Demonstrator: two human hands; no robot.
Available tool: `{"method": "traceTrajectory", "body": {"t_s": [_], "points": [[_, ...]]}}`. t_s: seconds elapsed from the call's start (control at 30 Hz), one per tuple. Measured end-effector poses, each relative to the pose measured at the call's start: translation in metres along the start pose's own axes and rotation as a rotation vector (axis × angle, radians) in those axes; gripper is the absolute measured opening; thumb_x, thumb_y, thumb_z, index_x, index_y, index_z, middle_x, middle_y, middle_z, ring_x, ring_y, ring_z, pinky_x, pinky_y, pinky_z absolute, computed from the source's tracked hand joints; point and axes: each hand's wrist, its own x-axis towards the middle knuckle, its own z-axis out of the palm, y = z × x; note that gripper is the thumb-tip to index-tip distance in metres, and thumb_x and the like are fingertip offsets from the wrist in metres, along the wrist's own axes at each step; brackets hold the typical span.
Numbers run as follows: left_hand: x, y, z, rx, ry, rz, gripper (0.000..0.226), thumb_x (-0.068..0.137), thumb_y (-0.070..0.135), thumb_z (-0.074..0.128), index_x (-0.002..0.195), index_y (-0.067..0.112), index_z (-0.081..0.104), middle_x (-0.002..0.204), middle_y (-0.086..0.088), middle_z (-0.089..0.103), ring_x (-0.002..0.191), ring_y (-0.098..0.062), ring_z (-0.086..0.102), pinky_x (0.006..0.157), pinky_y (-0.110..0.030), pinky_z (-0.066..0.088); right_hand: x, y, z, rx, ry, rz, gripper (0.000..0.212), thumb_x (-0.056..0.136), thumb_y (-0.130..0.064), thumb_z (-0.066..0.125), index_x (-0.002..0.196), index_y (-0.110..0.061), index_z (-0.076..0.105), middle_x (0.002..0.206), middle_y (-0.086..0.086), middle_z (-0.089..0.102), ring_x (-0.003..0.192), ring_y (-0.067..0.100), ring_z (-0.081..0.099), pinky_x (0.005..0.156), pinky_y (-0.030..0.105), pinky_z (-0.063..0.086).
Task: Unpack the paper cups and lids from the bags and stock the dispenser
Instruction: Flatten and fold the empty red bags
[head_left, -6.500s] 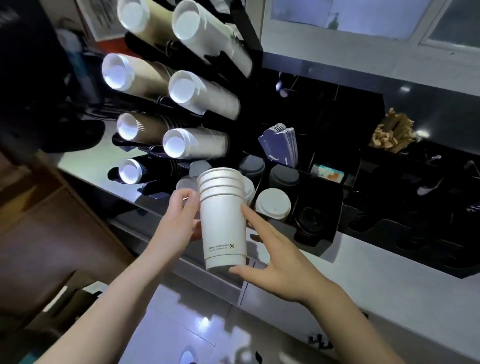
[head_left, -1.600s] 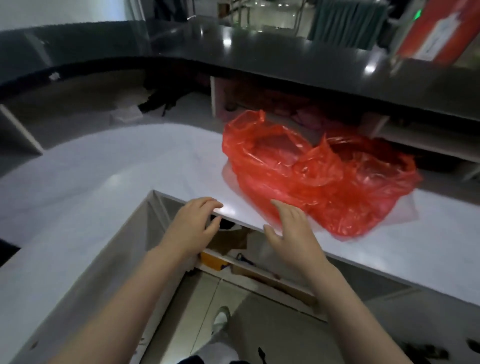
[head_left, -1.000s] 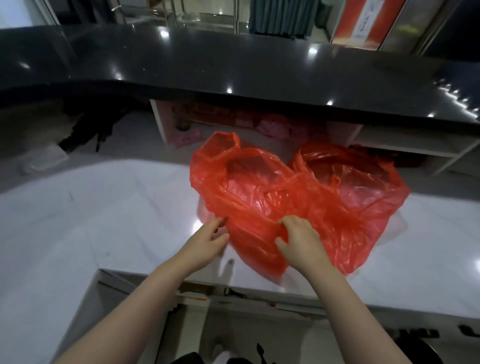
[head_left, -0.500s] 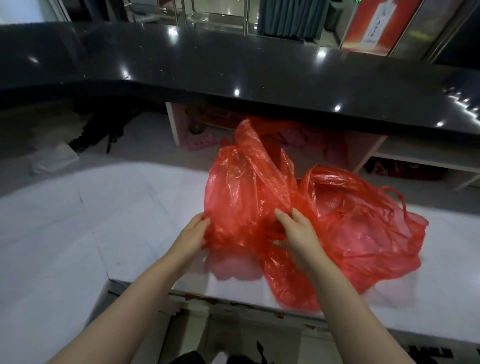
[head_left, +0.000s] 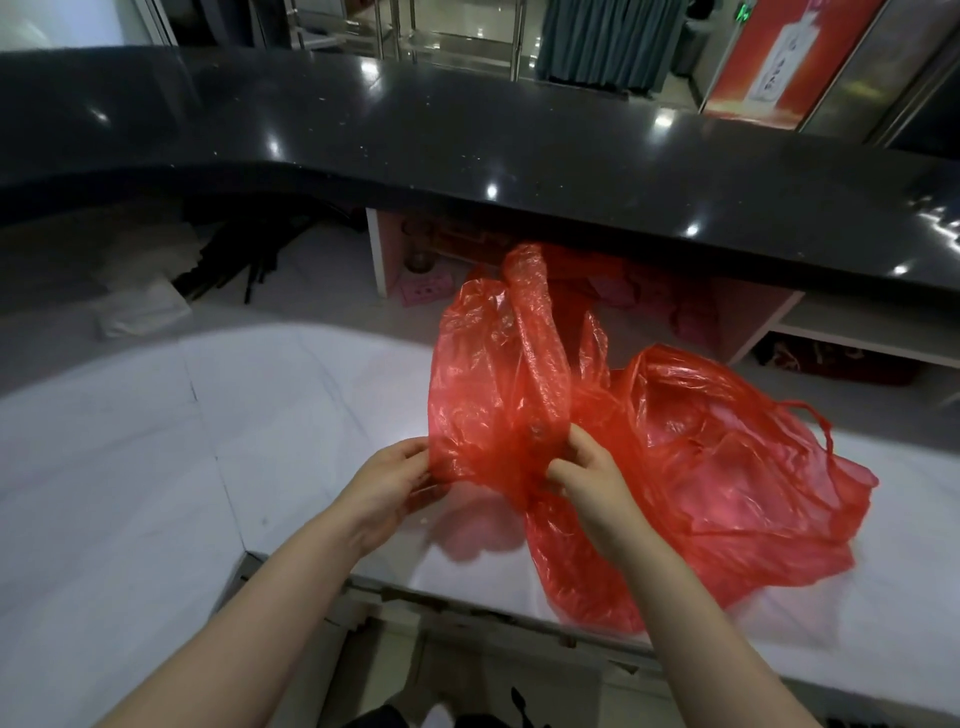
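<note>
On the white counter (head_left: 130, 493), near its front edge: both hands are pinching one red plastic bag (head_left: 498, 395), the left hand (head_left: 387, 480) gripping its left edge, the right hand (head_left: 584, 475) nipping a gathered fold at the middle, fingers closed tight on film. The held bag is rising limp above the surface, one twisted handle standing up. A second red bag (head_left: 727, 467) is lying slumped to the right, touching the first. No cups or lids are showing; contents cannot be told.

Risk: the film is thin, crinkled and slippery, so a hard tug could be tearing it or dragging the neighbouring bag off the edge.

Beyond: a glossy black raised counter (head_left: 467, 145), curved and speckled.
</note>
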Motion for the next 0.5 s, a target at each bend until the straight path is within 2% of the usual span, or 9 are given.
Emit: {"method": "traceTrajectory", "body": {"t_s": [0.07, 0.17, 0.3, 0.43, 0.5], "points": [[0.0, -0.001, 0.003, 0.015, -0.013, -0.016, 0.019, 0.095, 0.018, 0.063, 0.111, 0.01, 0.071, 0.096, -0.007, 0.075, 0.079, -0.009, 0.067, 0.08, -0.026, 0.055, -0.002, 0.003, 0.001, -0.038, -0.031, -0.049, 0.055, 0.085, 0.015, 0.046, 0.112, -0.027, 0.069, 0.105, -0.002, 0.073, 0.093, 0.015, 0.068, 0.075, 0.026, 0.055], [0.0, -0.003, 0.007, 0.006, -0.022, -0.064, 0.019, 0.095, 0.018, 0.062, 0.108, 0.007, 0.071, 0.097, -0.008, 0.073, 0.084, -0.013, 0.066, 0.08, -0.027, 0.056, -0.005, 0.004, 0.004, -0.063, -0.029, -0.089, 0.042, 0.092, 0.008, 0.053, 0.111, -0.027, 0.068, 0.106, -0.005, 0.072, 0.096, 0.007, 0.068, 0.075, 0.021, 0.054], [-0.002, -0.01, 0.012, 0.024, -0.022, -0.094, 0.013, 0.095, 0.019, 0.062, 0.101, 0.01, 0.07, 0.093, -0.007, 0.073, 0.081, -0.012, 0.067, 0.078, -0.027, 0.057, -0.005, 0.009, 0.003, -0.109, 0.039, -0.129, 0.018, 0.096, -0.008, 0.061, 0.108, -0.02, 0.066, 0.104, -0.003, 0.071, 0.096, 0.011, 0.068, 0.081, 0.025, 0.056], [-0.007, -0.015, 0.021, 0.038, 0.0, -0.072, 0.012, 0.096, 0.011, 0.06, 0.096, 0.013, 0.072, 0.083, -0.004, 0.073, 0.074, -0.011, 0.065, 0.073, -0.027, 0.054, -0.007, 0.014, -0.003, -0.152, 0.072, -0.126, 0.009, 0.095, -0.014, 0.063, 0.104, -0.015, 0.063, 0.102, 0.0, 0.071, 0.094, 0.014, 0.068, 0.082, 0.03, 0.057], [-0.007, -0.017, 0.023, 0.038, 0.012, -0.068, 0.016, 0.095, 0.007, 0.057, 0.099, 0.011, 0.071, 0.09, -0.008, 0.074, 0.081, -0.015, 0.066, 0.074, -0.028, 0.056, -0.009, 0.016, -0.007, -0.223, 0.083, -0.137, 0.01, 0.094, -0.016, 0.065, 0.1, -0.009, 0.06, 0.096, 0.005, 0.069, 0.089, 0.015, 0.067, 0.08, 0.036, 0.057]]}}
